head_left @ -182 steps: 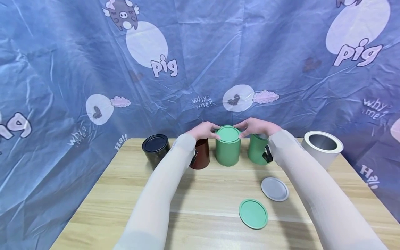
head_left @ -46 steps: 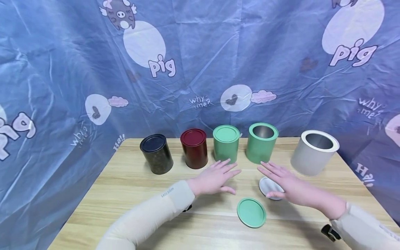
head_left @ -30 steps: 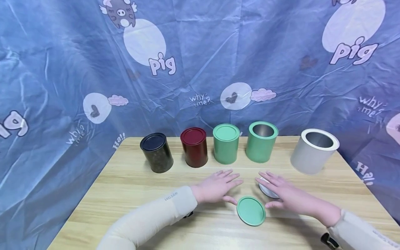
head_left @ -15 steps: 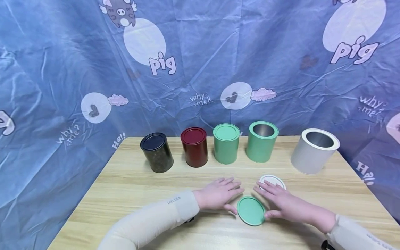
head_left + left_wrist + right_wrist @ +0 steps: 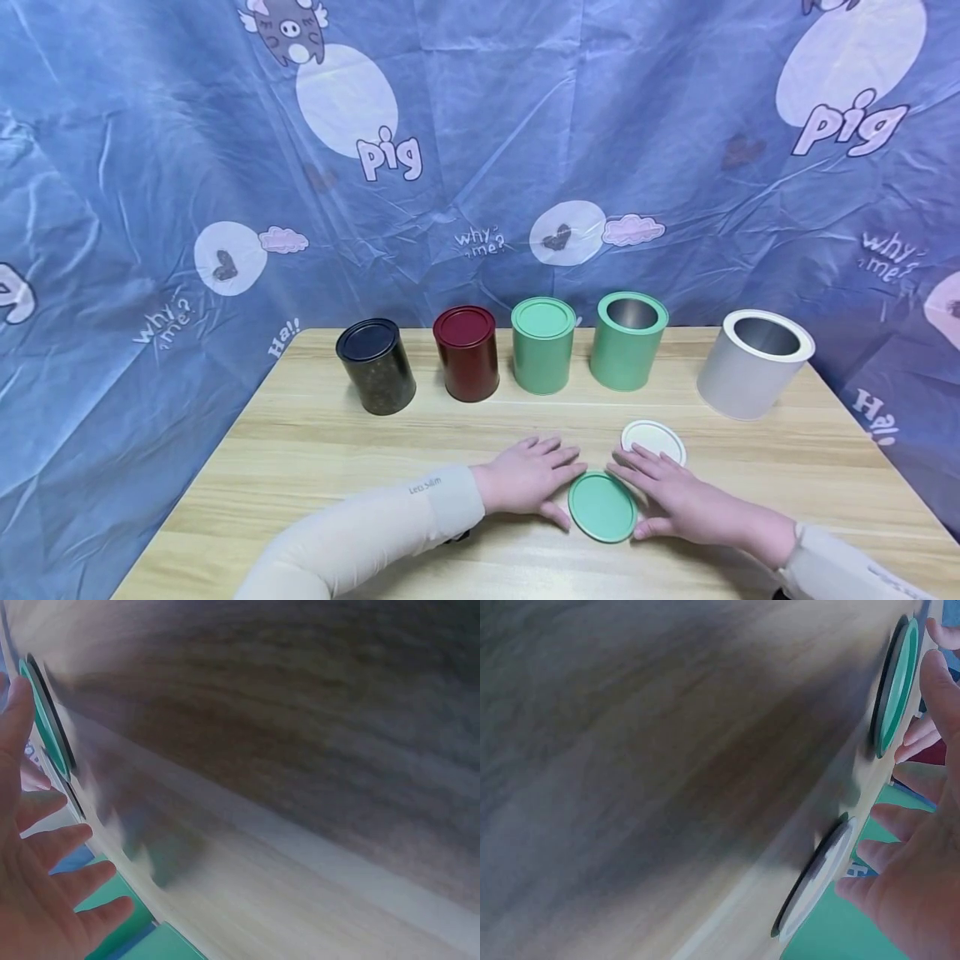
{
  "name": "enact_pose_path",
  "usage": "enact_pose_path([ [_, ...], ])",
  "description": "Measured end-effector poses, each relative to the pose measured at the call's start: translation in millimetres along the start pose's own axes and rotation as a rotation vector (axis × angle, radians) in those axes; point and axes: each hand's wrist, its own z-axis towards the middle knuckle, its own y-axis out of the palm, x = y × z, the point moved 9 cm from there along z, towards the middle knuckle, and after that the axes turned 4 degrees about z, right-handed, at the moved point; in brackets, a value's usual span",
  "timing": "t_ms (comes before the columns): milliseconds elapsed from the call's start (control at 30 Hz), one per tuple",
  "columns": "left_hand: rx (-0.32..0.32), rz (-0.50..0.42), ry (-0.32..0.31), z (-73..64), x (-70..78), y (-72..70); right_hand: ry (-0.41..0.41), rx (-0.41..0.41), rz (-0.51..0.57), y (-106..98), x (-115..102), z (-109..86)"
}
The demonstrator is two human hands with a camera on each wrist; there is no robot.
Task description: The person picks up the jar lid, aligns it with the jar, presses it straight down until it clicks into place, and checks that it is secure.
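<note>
Drawn back toward you since half a second ago, your left hand (image 5: 523,478) and right hand (image 5: 678,500) now flank the green lid (image 5: 602,507), which lies flat in the same spot on the table (image 5: 247,500). Fingers on both hands are spread and pinch nothing, the thumbs at either side of the lid's near half; whether any fingertip touches its rim cannot be told. Your right fingers reach partly over the white lid (image 5: 652,438), just behind. You appear to be lining up on the green lid, and the next move seems to call for bringing both hands inward until the fingertips meet the rim evenly. Behind stand a black can (image 5: 384,382), a dark red can (image 5: 470,367), a lidded green can (image 5: 542,365), a lidless green can (image 5: 625,360) and a lidless white can (image 5: 738,382), none showing a readable brand. Your left sleeve (image 5: 367,529) carries small lettering that looks like "Lets Slim"; print on your right sleeve (image 5: 840,567) is too blurred to read, while the backdrop cloth (image 5: 487,108) repeats "pig", "why me?" and "Ha!!"
</note>
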Motion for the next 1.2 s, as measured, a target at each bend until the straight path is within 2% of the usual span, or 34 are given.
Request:
enact_pose_path([
  [267,-0.018,-0.002,-0.011,1.7,1.7,4.0,0.042,-0.012,0.02,5.7,2.4,-1.4],
  [733,-0.038,-0.075,-0.05,2.2,0.6,11.8,0.022,-0.007,0.035,5.6,1.2,-0.2],
  [933,-0.055,-0.106,-0.065,2.1,0.4,12.2,0.059,-0.024,0.03,8.8,4.6,-0.7],
  [1200,-0.047,-0.109,-0.068,2.8,1.0,8.6,0.129,-0.047,0.022,10.0,7.5,-0.3],
])
